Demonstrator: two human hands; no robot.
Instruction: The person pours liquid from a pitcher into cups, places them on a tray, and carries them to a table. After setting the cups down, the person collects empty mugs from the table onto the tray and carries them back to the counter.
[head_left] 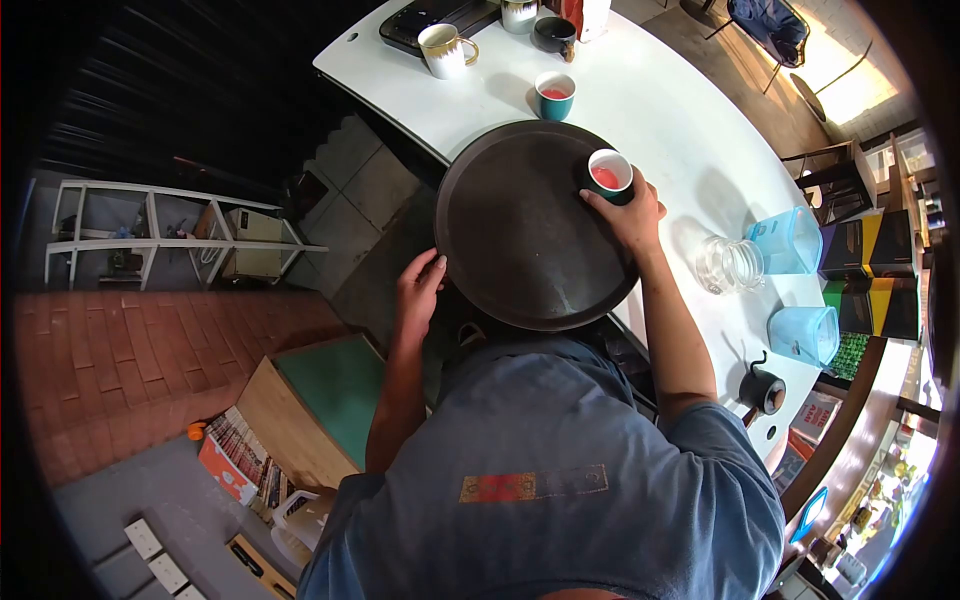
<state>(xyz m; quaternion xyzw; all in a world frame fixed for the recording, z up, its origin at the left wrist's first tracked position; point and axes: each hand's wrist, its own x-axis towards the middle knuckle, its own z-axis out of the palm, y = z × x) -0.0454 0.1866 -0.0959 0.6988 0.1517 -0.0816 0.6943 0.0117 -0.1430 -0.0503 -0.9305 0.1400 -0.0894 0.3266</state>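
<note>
A round dark brown serving tray point(525, 225) reaches over the near edge of the white table, in front of my body. My left hand point(422, 285) grips its left rim, thumb on the edge. My right hand point(632, 212) is closed around a small cup point(610, 172) with a white inside and red contents, held over the right part of the tray. Just beyond the tray's far rim stands a teal cup point(555, 97), white inside, also with something red in it.
A glazed mug point(445, 52) and a black cup point(555, 38) stand at the far end of the white table point(660, 110). To the right are a glass jar point(728, 265), two blue translucent containers point(788, 240) and a dark kettle point(764, 390). Shelving point(150, 240) stands at left.
</note>
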